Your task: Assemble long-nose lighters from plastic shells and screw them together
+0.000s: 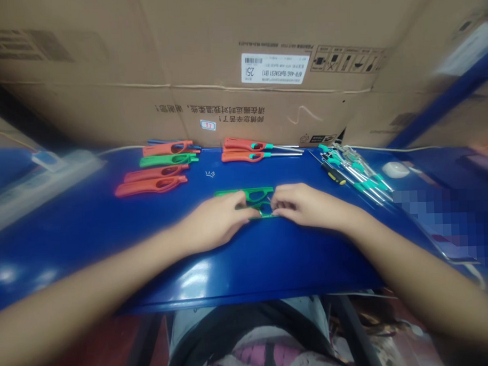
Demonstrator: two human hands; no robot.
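Near the middle of the table, my left hand (223,218) is closed, thumb and fingers pinching a green lighter casing (264,208). A second green casing piece (257,194) with an oval finger opening lies just behind it, partly covered by my left fingers. My right hand (295,205) is curled shut at the right end of the green pieces. Its fingertips touch or nearly touch them; whatever sits between those fingers is too small to make out.
Orange and green casings (156,180) lie at left on the blue table (110,262). Behind my hands are two orange lighters (243,157) with metal tubes. At right are several metal tubes with teal parts (364,173), a black-yellow screwdriver (335,174) and a white round object (395,170). Cardboard (123,59) stands behind.
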